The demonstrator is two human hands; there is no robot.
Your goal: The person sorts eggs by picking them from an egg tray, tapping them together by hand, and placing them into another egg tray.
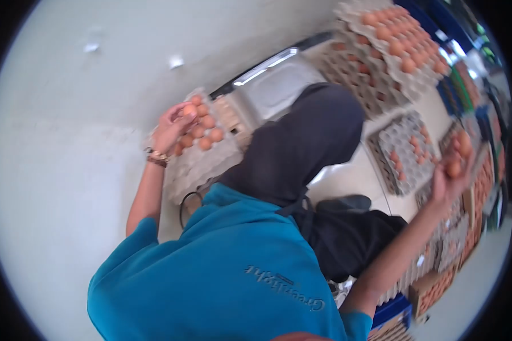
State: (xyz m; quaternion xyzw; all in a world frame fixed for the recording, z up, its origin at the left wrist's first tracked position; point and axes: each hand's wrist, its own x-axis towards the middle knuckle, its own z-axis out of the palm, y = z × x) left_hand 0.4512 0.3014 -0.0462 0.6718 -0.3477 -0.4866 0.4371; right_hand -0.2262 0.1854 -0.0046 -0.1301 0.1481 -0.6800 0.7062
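My left hand (175, 126), with a bracelet at its wrist, is closed around an egg (189, 109) just over a pulp egg tray (206, 161). Several brown eggs sit in that tray around my fingers; its near part shows bare cups. Whether the held egg touches the tray, I cannot tell. Out to the right, my right hand (450, 173) grips brown eggs (454, 168), at least two showing between the fingers. It is raised beside a partly filled egg tray (407, 150) on the floor, where eggs lie in scattered groups.
Tall stacked trays full of eggs (401, 42) stand at the upper right. A grey metal scale-like plate (279, 85) lies beyond my knee. More egg trays and boxes (432, 292) line the right side, near a blue crate (392, 312). A pale wall (68, 170) is on the left.
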